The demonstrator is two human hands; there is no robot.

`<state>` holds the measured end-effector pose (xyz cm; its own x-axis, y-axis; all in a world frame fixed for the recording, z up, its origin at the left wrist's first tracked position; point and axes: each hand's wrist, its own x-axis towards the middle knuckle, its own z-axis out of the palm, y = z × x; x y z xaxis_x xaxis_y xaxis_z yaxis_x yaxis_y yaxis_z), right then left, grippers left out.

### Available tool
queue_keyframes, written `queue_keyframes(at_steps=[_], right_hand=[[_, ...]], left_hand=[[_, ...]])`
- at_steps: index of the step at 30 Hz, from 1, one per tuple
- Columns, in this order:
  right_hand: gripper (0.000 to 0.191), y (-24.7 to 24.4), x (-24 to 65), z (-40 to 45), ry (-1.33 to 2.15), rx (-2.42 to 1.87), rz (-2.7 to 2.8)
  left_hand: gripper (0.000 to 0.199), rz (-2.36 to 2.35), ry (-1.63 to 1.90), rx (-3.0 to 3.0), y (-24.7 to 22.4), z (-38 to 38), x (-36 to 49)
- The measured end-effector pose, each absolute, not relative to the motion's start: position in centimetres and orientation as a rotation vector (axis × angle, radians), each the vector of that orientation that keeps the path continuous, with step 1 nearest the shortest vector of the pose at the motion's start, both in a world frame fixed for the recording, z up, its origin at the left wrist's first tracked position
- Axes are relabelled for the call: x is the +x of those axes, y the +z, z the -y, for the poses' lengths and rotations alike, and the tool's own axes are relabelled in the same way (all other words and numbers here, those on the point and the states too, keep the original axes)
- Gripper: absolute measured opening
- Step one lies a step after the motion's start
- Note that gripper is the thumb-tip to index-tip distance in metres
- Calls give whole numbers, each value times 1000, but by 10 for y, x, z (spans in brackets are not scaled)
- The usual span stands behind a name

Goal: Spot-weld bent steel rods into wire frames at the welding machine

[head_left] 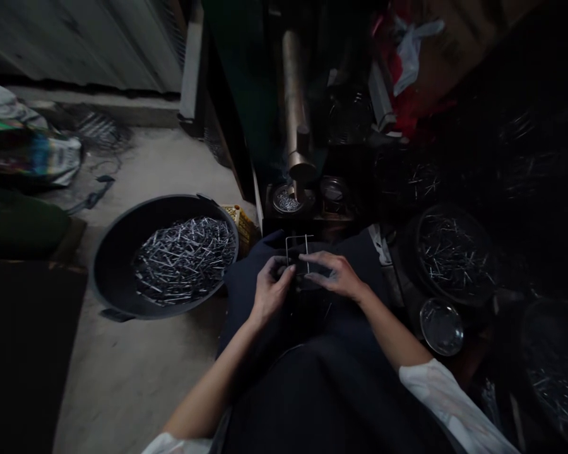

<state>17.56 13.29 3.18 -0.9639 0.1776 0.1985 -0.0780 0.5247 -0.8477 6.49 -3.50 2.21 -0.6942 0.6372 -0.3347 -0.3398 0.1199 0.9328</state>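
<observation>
A thin bent metal wire piece [297, 237], shaped like an upside-down U, stands upright above my lap. My left hand [272, 287] pinches its left leg between thumb and fingers. Close to the right leg is my right hand [334, 272], thumb and index finger apart on either side of it; whether they touch the wire is hard to tell. Just beyond the hands, a small round dish [288, 199] of tiny shiny metal parts sits under a metal cylinder [296, 107] of a machine.
A large black tub [118, 252] of metal pieces stands on the floor at left, beside a yellow crate [239, 221]. At right are another tub [419, 252] with metal pieces and a small round dish [442, 326].
</observation>
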Motion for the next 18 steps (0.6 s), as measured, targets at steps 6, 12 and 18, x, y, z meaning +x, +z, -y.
queue_keyframes(at_steps=[6, 12, 18], right_hand=[[45, 39, 168, -142, 1466, -94, 2472], [43, 46, 155, -150, 1530, -103, 2402], [44, 53, 145, -158, 1525, -79, 2377]], left_hand=[[35, -1506, 1811, 246, 33, 25, 62], [30, -1532, 1868, 305, 37, 16, 54], [30, -1511, 1906, 320, 39, 10, 47]])
